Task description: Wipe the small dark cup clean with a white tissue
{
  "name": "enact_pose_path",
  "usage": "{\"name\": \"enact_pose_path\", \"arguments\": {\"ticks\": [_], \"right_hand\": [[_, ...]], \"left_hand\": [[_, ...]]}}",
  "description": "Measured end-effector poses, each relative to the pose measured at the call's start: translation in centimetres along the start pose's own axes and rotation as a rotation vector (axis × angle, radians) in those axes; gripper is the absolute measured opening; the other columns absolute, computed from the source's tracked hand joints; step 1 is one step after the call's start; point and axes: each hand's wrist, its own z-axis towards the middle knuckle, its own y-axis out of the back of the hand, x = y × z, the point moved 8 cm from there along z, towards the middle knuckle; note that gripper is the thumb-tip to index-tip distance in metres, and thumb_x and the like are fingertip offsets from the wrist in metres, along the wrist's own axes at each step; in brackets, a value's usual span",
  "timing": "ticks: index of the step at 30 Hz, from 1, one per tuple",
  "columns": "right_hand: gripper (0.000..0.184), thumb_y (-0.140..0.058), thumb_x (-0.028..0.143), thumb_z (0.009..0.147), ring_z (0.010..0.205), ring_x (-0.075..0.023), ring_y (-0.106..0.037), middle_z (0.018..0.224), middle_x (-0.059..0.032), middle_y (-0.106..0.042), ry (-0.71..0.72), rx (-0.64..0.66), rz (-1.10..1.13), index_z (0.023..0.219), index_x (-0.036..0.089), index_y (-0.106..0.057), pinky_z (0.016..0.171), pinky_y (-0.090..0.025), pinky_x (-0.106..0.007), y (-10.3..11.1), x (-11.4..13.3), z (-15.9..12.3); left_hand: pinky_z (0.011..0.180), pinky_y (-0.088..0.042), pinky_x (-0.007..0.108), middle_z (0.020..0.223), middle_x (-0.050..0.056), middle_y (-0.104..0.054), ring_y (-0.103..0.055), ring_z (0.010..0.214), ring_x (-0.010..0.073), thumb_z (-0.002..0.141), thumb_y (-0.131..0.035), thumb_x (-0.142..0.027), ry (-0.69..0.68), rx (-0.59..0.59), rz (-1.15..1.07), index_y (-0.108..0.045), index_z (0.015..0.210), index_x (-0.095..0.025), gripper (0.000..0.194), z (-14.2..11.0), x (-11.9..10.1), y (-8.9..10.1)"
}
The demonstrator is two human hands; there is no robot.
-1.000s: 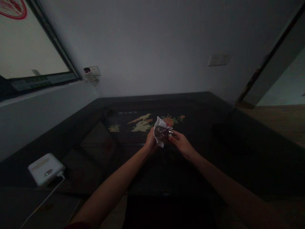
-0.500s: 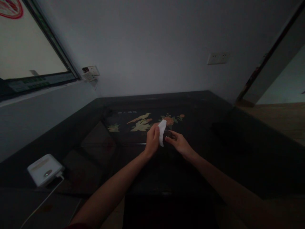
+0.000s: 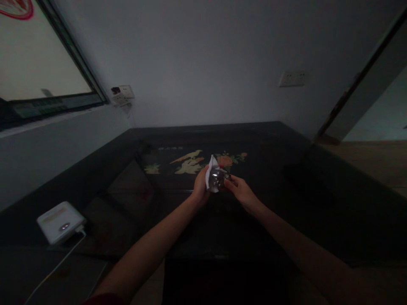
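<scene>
My left hand is closed around a white tissue, cupping it against the left side of a shiny, rounded, glassy object. Bright highlights show on that object, but the dim light hides its exact kind. With thumb and fingers, my right hand grips its right end. Both hands are above the dark table, in front of a printed bird and a red flower print.
A white box-like device with a white cable sits at the left. Behind the table is a wall with a double socket and another socket with a plug-in adapter. A window is at upper left.
The tissue has opened out and tilted, and the shiny object has turned so its glossy rounded side shows. My left hand has shifted slightly left and rotated. The right hand keeps its grip.
</scene>
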Motion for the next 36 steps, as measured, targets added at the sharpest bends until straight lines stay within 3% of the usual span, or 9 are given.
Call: {"name": "enact_pose_path", "arguments": {"ticks": [7, 13, 16, 19, 22, 25, 30, 33, 36], "right_hand": [[0.048, -0.071, 0.055, 0.063, 0.081, -0.0224, -0.067, 0.091, -0.0072, -0.070, -0.048, -0.003, 0.030, 0.092, 0.017, -0.066, 0.083, -0.052, -0.041, 0.0, -0.9, 0.4], [0.044, -0.070, 0.056, 0.064, 0.072, -0.0182, -0.066, 0.083, -0.0056, -0.070, -0.104, -0.034, 0.020, 0.083, 0.016, -0.066, 0.075, -0.054, -0.037, 0.3, -1.7, 0.3], [0.041, -0.069, 0.054, 0.065, 0.073, -0.0174, -0.065, 0.079, -0.0041, -0.069, -0.107, -0.040, -0.010, 0.080, 0.016, -0.065, 0.073, -0.054, -0.035, 0.4, -1.9, 0.2], [0.041, -0.068, 0.054, 0.065, 0.074, -0.0180, -0.065, 0.078, -0.0038, -0.068, -0.099, -0.040, -0.022, 0.080, 0.016, -0.064, 0.073, -0.054, -0.035, 0.4, -1.9, 0.2], [0.043, -0.069, 0.055, 0.065, 0.076, -0.0199, -0.065, 0.079, -0.0042, -0.068, -0.086, -0.044, -0.025, 0.080, 0.016, -0.064, 0.076, -0.053, -0.037, 0.3, -1.7, 0.1], [0.045, -0.070, 0.056, 0.063, 0.079, -0.0218, -0.066, 0.083, -0.0053, -0.069, -0.059, -0.037, -0.012, 0.085, 0.017, -0.064, 0.078, -0.053, -0.038, 0.0, -1.2, 0.0], [0.050, -0.070, 0.059, 0.061, 0.076, -0.0229, -0.067, 0.087, -0.0067, -0.071, -0.023, -0.024, -0.016, 0.087, 0.017, -0.065, 0.078, -0.054, -0.041, -0.2, -0.5, 0.1], [0.052, -0.069, 0.061, 0.061, 0.077, -0.0235, -0.067, 0.086, -0.0071, -0.071, -0.031, -0.007, -0.009, 0.088, 0.017, -0.066, 0.080, -0.053, -0.042, -0.3, -0.6, 0.1], [0.051, -0.068, 0.061, 0.061, 0.077, -0.0231, -0.067, 0.085, -0.0070, -0.071, -0.046, -0.001, -0.004, 0.087, 0.017, -0.066, 0.079, -0.053, -0.042, -0.2, -0.9, 0.2]], "left_hand": [[0.076, -0.048, 0.028, 0.080, 0.007, -0.069, -0.064, 0.075, 0.0175, 0.082, -0.042, -0.031, 0.038, 0.023, -0.056, -0.066, 0.084, -0.012, 0.031, 0.4, 0.5, 0.1], [0.068, -0.043, 0.025, 0.077, 0.004, -0.065, -0.057, 0.072, 0.0163, 0.084, -0.046, -0.036, -0.287, -0.076, 0.361, -0.066, 0.085, -0.013, 0.030, -0.7, -1.9, 0.9], [0.070, -0.041, 0.024, 0.080, 0.003, -0.064, -0.054, 0.076, 0.0163, 0.084, -0.050, -0.036, -0.447, -0.042, 0.559, -0.066, 0.087, -0.016, 0.026, -1.6, -3.0, 0.2], [0.071, -0.040, 0.024, 0.078, 0.002, -0.062, -0.053, 0.074, 0.0161, 0.083, -0.051, -0.035, -0.515, -0.003, 0.630, -0.066, 0.085, -0.018, 0.023, -1.8, -3.3, -0.3], [0.068, -0.041, 0.024, 0.074, 0.003, -0.062, -0.053, 0.070, 0.0156, 0.083, -0.049, -0.037, -0.431, -0.012, 0.538, -0.066, 0.081, -0.016, 0.027, -0.9, -2.8, 0.3], [0.068, -0.044, 0.026, 0.073, 0.004, -0.065, -0.058, 0.069, 0.0164, 0.082, -0.045, -0.036, -0.237, -0.022, 0.285, -0.066, 0.081, -0.014, 0.031, 0.3, -1.2, 1.0], [0.075, -0.048, 0.029, 0.074, 0.006, -0.068, -0.064, 0.076, 0.0192, 0.076, -0.047, -0.034, 0.041, 0.051, -0.014, -0.065, 0.081, -0.013, 0.028, 0.7, 0.9, 0.1], [0.075, -0.048, 0.030, 0.076, 0.007, -0.068, -0.064, 0.077, 0.0195, 0.075, -0.048, -0.036, 0.047, 0.064, -0.023, -0.065, 0.081, -0.013, 0.029, 0.6, 0.8, 0.0], [0.072, -0.047, 0.028, 0.078, 0.006, -0.067, -0.062, 0.075, 0.0182, 0.078, -0.048, -0.040, -0.075, 0.014, 0.121, -0.065, 0.084, -0.014, 0.032, 0.2, -0.1, 0.6]]}}
